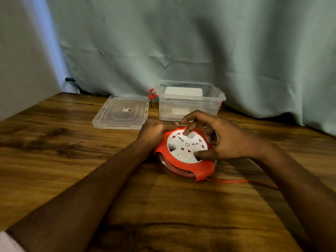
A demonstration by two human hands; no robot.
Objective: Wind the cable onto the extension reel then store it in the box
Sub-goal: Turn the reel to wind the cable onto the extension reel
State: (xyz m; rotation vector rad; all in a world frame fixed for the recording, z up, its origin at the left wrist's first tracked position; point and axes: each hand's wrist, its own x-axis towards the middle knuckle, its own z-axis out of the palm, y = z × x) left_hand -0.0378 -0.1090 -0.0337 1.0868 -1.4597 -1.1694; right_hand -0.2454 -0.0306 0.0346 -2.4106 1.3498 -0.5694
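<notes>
I see left hand point(154, 132) gripping extension reel point(183, 155) rim | right hand point(218, 137) fingertips pressing its white face | red cable point(236, 181) trailing under right wrist

A wooden counter point(76, 160) with dark grain streaks fills the lower half of the frame. Behind it a pale green curtain point(200, 42) hangs in folds across the top and right, its hem meeting the counter's far edge. At upper left stands a plain grey wall point(21, 60). A small dark object point(70, 80), too dim to identify, sits by the curtain's left edge.
</notes>
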